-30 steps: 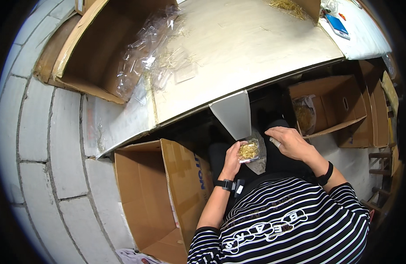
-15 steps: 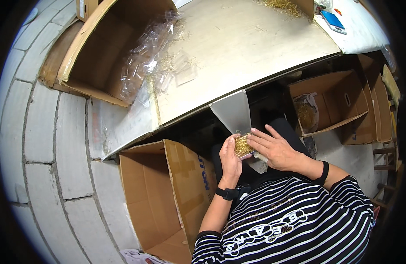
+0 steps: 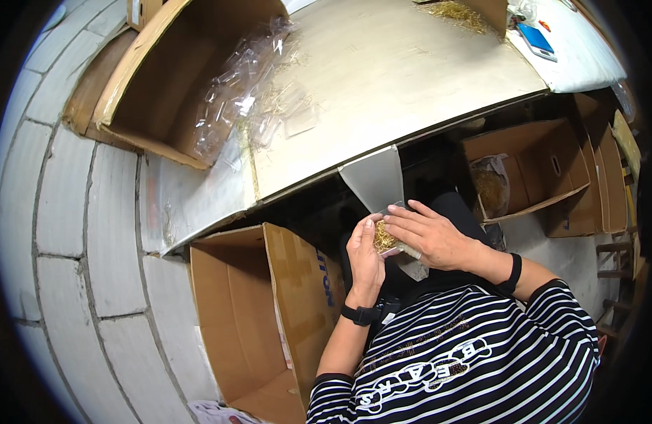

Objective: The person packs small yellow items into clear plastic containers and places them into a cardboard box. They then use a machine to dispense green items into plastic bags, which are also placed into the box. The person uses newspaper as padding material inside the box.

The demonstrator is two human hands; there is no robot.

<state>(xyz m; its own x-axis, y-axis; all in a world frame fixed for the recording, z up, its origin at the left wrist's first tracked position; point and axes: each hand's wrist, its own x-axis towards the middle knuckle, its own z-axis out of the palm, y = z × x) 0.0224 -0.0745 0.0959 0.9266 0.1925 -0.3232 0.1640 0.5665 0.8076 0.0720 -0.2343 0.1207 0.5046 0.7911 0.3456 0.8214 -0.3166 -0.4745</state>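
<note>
Over my lap, my left hand (image 3: pixel 367 260) grips the side of a small clear plastic box (image 3: pixel 386 240), its thumb along the near edge. Short golden, straw-like bits fill the box. My right hand (image 3: pixel 437 240) lies across its top with the fingers stretched out flat, covering the right part. Something whitish shows below the right fingers; I cannot make out what it is. Just beyond my hands a grey-white chute-like sheet (image 3: pixel 374 178) slopes down from the table edge.
The pale table (image 3: pixel 382 78) stands ahead, with clear plastic boxes (image 3: pixel 244 92) heaped at its left beside a large cardboard box (image 3: pixel 156 78). More golden bits (image 3: pixel 459 13) and a blue scale (image 3: pixel 536 41) lie at the back right. Open cardboard boxes flank me, left (image 3: pixel 241 318) and right (image 3: pixel 541 162).
My right hand has slid left over the small box, covering more of the golden bits. The box and my left hand have shifted slightly left.
</note>
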